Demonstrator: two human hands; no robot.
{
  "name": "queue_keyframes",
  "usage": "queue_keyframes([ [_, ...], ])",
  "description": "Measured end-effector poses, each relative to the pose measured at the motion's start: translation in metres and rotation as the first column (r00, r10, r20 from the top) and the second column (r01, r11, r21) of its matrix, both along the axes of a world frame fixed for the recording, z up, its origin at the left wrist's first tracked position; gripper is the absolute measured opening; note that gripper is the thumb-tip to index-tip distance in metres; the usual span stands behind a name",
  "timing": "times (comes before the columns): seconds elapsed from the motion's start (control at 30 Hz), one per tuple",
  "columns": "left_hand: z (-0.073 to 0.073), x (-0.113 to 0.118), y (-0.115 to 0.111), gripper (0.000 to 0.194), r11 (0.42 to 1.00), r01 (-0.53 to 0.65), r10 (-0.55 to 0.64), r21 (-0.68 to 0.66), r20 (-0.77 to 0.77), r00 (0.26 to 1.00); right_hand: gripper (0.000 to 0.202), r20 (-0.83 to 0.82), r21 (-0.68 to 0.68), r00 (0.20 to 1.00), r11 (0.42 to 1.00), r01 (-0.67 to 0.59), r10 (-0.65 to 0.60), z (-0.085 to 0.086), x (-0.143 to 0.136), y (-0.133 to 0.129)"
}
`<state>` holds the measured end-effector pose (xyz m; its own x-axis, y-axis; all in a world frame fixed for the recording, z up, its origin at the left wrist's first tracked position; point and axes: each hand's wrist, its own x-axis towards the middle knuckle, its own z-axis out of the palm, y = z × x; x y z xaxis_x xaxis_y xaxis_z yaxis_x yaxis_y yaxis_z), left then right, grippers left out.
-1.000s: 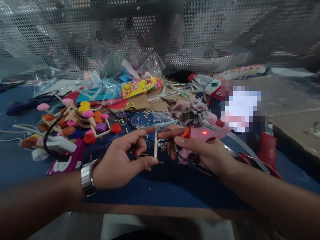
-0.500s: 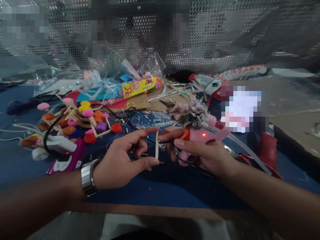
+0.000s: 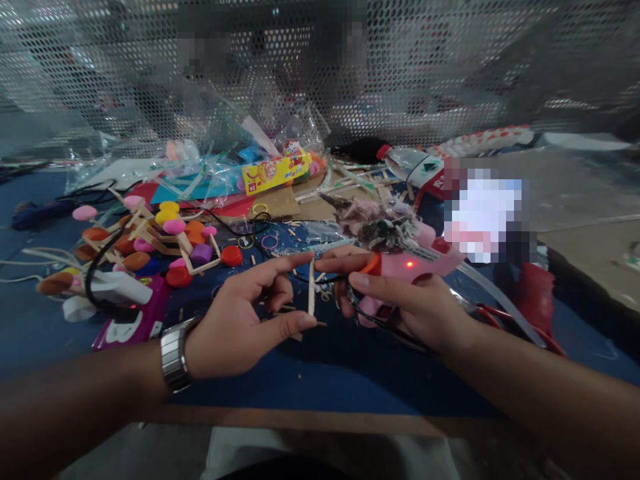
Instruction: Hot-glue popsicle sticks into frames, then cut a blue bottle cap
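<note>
My left hand [image 3: 250, 307], with a metal watch [image 3: 175, 357] at the wrist, pinches a short pale wooden stick [image 3: 311, 293]. The stick stands upright between thumb and forefinger. My right hand [image 3: 415, 300] is closed round a pink hot glue gun [image 3: 435, 260] with a lit red light. Its orange nozzle part [image 3: 374, 264] points left, and the right forefinger reaches past it to the top of the stick. The handle is partly hidden by the hand. A black cord runs past the right fingers.
Left lies a wooden-stick assembly [image 3: 145, 230] with coloured pompom-like pieces, beside a purple power strip [image 3: 157, 310]. Behind are a yellow box [image 3: 275, 175], plastic wrap and a bottle [image 3: 413, 167]. A pixelated bright screen [image 3: 483, 213] and red-handled tool [image 3: 535, 300] lie right.
The glue gun has shifted slightly up and to the right. The left hand and wooden stick have moved a touch leftward; both grips are unchanged.
</note>
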<state>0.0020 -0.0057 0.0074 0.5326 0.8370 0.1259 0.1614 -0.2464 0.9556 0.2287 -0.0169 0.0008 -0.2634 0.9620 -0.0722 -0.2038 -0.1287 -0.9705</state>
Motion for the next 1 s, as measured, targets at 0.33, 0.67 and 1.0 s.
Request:
queue_keyframes([
  [0.33,0.0000,-0.0012,0.0006,0.061,0.999,-0.007,0.008,0.044,-0.023,1.000,0.017,-0.062,-0.019,0.998,1.000,-0.012,0.011,0.0040,-0.0022,-0.0005],
  [0.67,0.0018,-0.0014,0.0001,0.060,1.000,-0.009,0.010,0.021,-0.050,0.999,0.029,-0.015,-0.058,0.998,0.996,-0.068,0.067,-0.0015,0.0015,-0.0005],
  [1.0,-0.0006,-0.0016,-0.0012,0.060,1.000,0.011,-0.011,-0.018,0.004,1.000,0.029,0.025,-0.074,0.999,0.997,-0.025,0.027,-0.0043,-0.0001,0.0003],
])
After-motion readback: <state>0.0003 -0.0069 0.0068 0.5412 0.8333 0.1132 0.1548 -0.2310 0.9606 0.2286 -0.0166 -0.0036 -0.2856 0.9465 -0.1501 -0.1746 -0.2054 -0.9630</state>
